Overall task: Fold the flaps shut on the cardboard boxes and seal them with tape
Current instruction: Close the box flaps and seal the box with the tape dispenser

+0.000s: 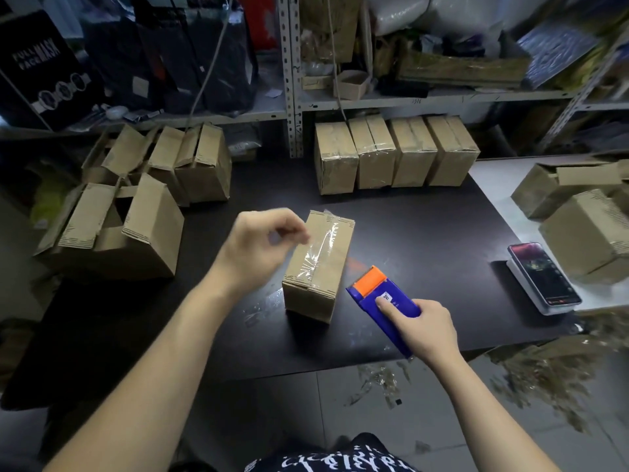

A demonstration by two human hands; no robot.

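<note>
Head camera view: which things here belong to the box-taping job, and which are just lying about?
Job: taped box at centre; tape dispenser in the right hand; open-flapped boxes at left; sealed boxes at back.
Lying about: phone; face-mask box at top left.

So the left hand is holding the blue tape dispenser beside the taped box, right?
Not quite. The head view shows the blue tape dispenser held in the right hand, not the left. It does sit beside the taped box. The left hand is above that box, too blurred to tell whether it holds anything.

The left hand has blurred fingertips, and the right hand half hides the tape dispenser.
</note>
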